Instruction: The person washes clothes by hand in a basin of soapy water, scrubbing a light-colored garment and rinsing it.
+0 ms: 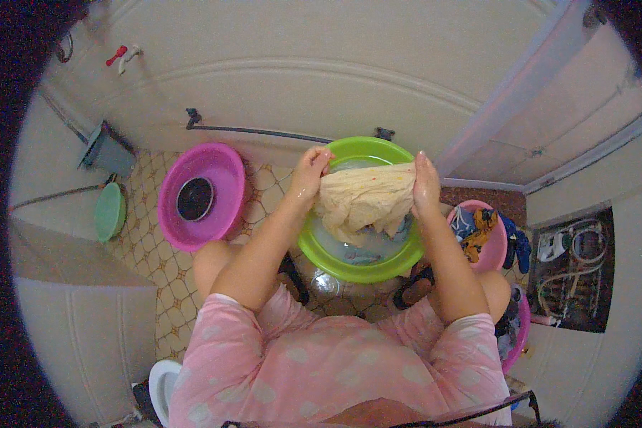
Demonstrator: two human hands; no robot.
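Observation:
A wet cream cloth [368,198] with small coloured specks is stretched between my two hands over a lime-green basin [329,260]. My left hand [311,170] grips its left edge, and my right hand [426,181] grips the right edge. The cloth's lower folds hang down to the cloudy water [348,249], where they may touch it; that contact is not plain. Bluish fabric [361,257] lies in the water below. Both hands look wet.
To the left stands a magenta basin [230,198] with a dark round pan [195,199] inside. A pink basin [497,243] at right holds clothes, with another purple-pink tub [523,326] nearer me. A green basin [109,211] leans at far left. A black pipe [262,131] runs along the wall.

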